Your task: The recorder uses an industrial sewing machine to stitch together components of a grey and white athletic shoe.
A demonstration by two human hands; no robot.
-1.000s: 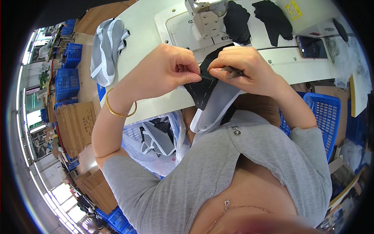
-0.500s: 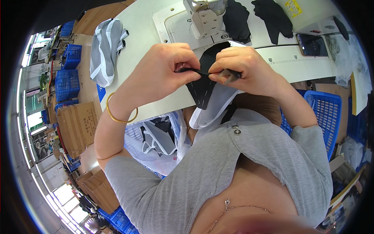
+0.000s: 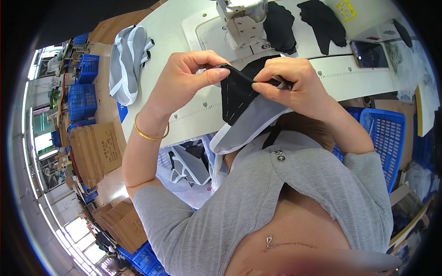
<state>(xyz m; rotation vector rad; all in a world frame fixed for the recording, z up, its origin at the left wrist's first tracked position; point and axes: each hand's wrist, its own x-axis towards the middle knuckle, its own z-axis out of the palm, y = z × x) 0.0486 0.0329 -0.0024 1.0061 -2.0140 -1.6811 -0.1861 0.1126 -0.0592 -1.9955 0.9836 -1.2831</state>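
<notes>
Between my hands hangs a black fabric piece (image 3: 237,94) with white dashed marks, joined to grey mesh (image 3: 264,117) edged in a white band. My left hand (image 3: 193,76) pinches the black fabric's upper left corner between thumb and finger. A little to the right, my right hand (image 3: 287,83) grips a folded edge of the same black fabric. The mesh drapes down over the table's front edge towards my lap. Just beyond my hands stands a white sewing machine (image 3: 241,25), its needle area apart from the cloth.
Black fabric stacks (image 3: 322,25) lie right of the machine, near a phone (image 3: 369,54). A grey mesh piece (image 3: 126,64) rests on the table's left. Below are a plastic-lined basket (image 3: 168,184) with mesh pieces and a blue basket (image 3: 384,138). Cardboard boxes (image 3: 94,152) stand left.
My left hand has moved slightly left, away from the right one, drawing the black fabric's edge out between them. The marked part now faces up more, and more grey mesh shows.
</notes>
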